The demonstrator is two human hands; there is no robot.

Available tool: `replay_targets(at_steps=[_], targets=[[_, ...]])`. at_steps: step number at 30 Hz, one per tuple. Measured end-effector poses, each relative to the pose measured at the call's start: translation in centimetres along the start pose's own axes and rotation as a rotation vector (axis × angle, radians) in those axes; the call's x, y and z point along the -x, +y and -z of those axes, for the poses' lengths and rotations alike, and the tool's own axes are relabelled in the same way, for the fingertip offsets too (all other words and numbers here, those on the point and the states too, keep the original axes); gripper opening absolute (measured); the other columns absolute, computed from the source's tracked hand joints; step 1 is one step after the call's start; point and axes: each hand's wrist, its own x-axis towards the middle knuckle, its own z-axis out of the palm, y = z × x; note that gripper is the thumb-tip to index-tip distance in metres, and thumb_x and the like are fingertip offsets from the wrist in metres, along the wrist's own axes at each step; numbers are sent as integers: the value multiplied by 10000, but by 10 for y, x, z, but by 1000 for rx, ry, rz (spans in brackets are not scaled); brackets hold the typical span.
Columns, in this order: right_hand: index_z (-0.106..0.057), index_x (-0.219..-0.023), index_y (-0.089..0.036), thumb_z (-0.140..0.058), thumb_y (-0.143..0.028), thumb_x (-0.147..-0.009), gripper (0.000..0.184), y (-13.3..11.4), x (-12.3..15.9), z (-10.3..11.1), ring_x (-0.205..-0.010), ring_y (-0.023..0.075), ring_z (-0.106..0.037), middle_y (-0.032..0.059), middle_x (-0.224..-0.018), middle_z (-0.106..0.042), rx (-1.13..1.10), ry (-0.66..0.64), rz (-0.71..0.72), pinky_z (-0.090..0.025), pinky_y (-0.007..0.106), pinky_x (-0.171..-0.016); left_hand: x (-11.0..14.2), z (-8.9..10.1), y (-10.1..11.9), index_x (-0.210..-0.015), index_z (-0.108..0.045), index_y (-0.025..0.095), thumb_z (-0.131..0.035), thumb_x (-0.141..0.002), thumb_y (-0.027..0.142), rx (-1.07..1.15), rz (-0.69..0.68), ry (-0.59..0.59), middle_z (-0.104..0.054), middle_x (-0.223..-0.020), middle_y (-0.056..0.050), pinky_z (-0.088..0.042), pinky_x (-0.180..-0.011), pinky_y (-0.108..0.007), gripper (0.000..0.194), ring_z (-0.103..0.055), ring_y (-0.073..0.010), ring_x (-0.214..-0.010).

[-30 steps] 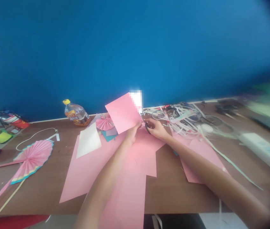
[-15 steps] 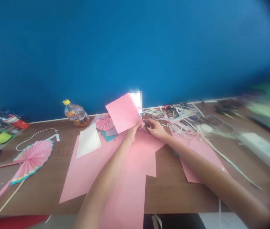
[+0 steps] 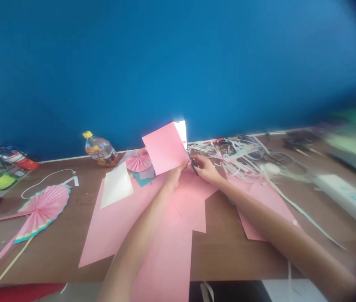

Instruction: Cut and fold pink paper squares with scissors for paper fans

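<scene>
My left hand (image 3: 178, 176) grips the lower edge of a square pink paper sheet (image 3: 165, 147), which stands tilted up above the table. My right hand (image 3: 206, 169) holds small black-handled scissors (image 3: 194, 167) at the sheet's right corner; the blades are hidden by the paper and fingers. A white paper piece (image 3: 180, 132) shows behind the sheet's top corner. Beneath my forearms lies a large cut pink paper sheet (image 3: 168, 256), with a cream paper sheet (image 3: 116, 186) on it.
A pleated pink paper fan (image 3: 41, 209) lies at left, and a small pink rosette (image 3: 138, 161) sits beyond my hands. A tangle of paper strips (image 3: 237, 157) fills the back right. A plastic bottle (image 3: 100, 150) stands by the blue wall (image 3: 178, 58); a power strip (image 3: 347, 197) lies at right.
The pink sheet has turned slightly and shifted right in my hands, with its top edge tilting over. My hands and the scissors have barely moved.
</scene>
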Motion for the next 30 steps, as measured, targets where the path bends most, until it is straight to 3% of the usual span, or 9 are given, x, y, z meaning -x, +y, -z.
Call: replay_targets(at_steps=[14, 22, 30], targets=[[-624, -1026, -165, -657, -488, -747, 428, 0, -1, -2, -684, 176, -587, 21, -700, -617, -63, 28, -23, -473, 300, -635, 1, -1, -2, -959, -739, 189, -790, -616, 434, -59, 13, 52, -720, -1029, -81, -280, -1122, -435, 424, -541, -286, -1207], [-613, -1033, -156, -636, -483, -762, 425, 5, -3, -1, -696, 184, -587, 33, -720, -625, -69, 41, -28, -467, 301, -620, 7, -7, 6, -959, -737, 180, -799, -616, 397, -63, -84, 40, -699, -1111, -91, -365, -1064, -438, 411, -587, -284, -1135], [-605, -1052, -167, -596, -454, -791, 388, 4, 0, -5, -692, 176, -582, 33, -742, -626, -33, 51, -15, -453, 286, -593, 5, -5, 4, -1030, -718, 203, -805, -612, 361, -49, -74, 41, -665, -1193, -87, -292, -1124, -440, 455, -541, -274, -1211]])
